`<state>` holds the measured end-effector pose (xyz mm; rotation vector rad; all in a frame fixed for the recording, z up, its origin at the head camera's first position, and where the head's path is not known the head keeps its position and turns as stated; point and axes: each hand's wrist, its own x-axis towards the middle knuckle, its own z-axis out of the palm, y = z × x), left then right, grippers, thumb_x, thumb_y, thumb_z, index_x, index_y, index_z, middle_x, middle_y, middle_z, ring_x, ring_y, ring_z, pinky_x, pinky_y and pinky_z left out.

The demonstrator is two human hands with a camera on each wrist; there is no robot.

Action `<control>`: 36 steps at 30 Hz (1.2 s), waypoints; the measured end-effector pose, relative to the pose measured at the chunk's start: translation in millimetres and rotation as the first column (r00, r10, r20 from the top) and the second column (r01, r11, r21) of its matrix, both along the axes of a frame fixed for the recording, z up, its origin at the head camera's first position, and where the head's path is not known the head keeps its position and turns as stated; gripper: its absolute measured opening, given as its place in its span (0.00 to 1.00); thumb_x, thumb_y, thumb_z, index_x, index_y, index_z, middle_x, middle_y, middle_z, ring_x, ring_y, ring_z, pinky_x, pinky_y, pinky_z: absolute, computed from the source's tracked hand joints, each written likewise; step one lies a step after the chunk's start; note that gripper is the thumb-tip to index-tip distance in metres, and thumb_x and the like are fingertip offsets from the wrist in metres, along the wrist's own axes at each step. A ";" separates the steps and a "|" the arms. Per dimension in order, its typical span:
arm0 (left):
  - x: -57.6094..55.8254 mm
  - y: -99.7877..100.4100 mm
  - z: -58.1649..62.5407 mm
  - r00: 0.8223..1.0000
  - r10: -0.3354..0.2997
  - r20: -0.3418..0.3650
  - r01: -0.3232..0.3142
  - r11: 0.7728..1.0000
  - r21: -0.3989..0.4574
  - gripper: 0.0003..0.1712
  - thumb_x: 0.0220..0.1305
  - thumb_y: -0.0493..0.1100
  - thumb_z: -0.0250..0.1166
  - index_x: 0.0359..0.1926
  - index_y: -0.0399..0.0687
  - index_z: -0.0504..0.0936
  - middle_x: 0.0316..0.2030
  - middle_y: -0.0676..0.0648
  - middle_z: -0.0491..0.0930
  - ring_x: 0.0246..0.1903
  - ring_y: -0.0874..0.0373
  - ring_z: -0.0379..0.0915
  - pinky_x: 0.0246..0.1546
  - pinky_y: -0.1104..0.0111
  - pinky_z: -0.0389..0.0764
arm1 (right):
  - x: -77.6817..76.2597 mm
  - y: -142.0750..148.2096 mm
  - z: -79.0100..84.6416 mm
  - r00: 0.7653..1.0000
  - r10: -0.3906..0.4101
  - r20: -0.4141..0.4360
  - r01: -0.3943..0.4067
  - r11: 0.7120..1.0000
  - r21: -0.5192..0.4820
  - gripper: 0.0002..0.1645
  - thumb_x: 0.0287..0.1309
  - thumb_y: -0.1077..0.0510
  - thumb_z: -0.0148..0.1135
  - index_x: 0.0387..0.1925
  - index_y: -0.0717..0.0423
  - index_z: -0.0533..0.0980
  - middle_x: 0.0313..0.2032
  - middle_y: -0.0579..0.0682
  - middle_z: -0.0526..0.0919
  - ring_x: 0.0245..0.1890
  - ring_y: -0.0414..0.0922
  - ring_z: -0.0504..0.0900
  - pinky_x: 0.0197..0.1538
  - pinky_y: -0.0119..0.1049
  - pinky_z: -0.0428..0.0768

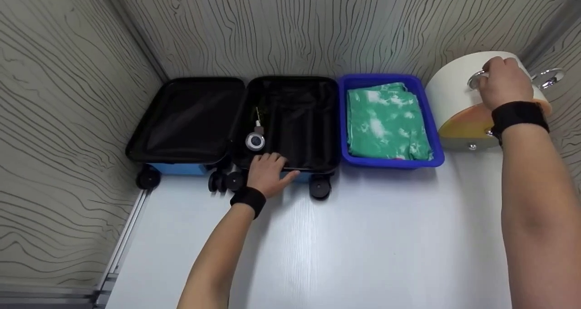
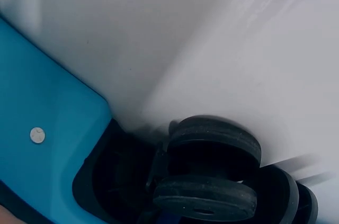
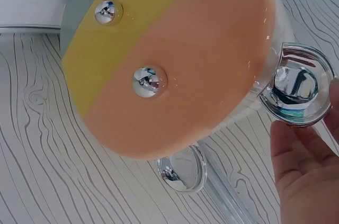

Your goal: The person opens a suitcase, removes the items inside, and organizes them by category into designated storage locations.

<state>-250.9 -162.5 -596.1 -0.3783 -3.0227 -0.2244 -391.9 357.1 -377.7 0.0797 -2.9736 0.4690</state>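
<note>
Cream cabinet (image 1: 454, 84) standing right of blue basket (image 1: 390, 163); right hand (image 1: 506, 83) gripping its clear ring (image 3: 297, 83), left hand (image 1: 267, 176) resting relaxed on suitcase rim (image 1: 313, 169). Ring presumably needing firm, even hold to avoid cabinet tipping.

On the white bench (image 2: 275, 49), we are viewing a blue panel (image 2: 47, 86) bearing a pale disc (image 2: 37, 135). At the panel's corner, we are observing a black housing (image 2: 122, 173) beside a wheel pair (image 2: 209, 197), further wheels (image 2: 280, 195) standing adjacent. We are seeing a sliver of the left hand (image 2: 7, 217).
</note>
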 end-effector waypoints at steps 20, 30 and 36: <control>0.8 3.8 -0.5 0.999 -0.020 -0.029 0.020 1.000 0.020 0.45 0.69 0.80 0.39 0.60 0.54 0.81 0.58 0.46 0.78 0.58 0.47 0.72 0.63 0.48 0.67 | 1.1 9.0 -2.5 1.000 0.000 -0.002 0.000 0.999 0.052 0.24 0.75 0.61 0.48 0.61 0.77 0.70 0.54 0.81 0.71 0.54 0.79 0.68 0.58 0.72 0.65; 1.9 1.9 1.1 1.000 0.001 -0.010 0.000 1.000 0.019 0.43 0.70 0.79 0.42 0.61 0.54 0.81 0.58 0.46 0.78 0.57 0.47 0.72 0.63 0.48 0.67 | 5.2 11.2 7.9 0.992 0.108 0.071 -0.115 0.988 0.107 0.22 0.71 0.61 0.54 0.56 0.76 0.72 0.47 0.79 0.74 0.47 0.77 0.68 0.52 0.70 0.67; 1.7 1.6 -0.5 1.000 0.005 -0.011 -0.005 1.000 0.031 0.43 0.70 0.79 0.43 0.61 0.53 0.81 0.59 0.45 0.77 0.58 0.46 0.72 0.62 0.48 0.67 | 8.0 14.4 14.4 0.981 0.139 0.136 -0.164 0.968 0.190 0.22 0.69 0.59 0.53 0.55 0.74 0.72 0.47 0.77 0.76 0.46 0.77 0.71 0.51 0.68 0.69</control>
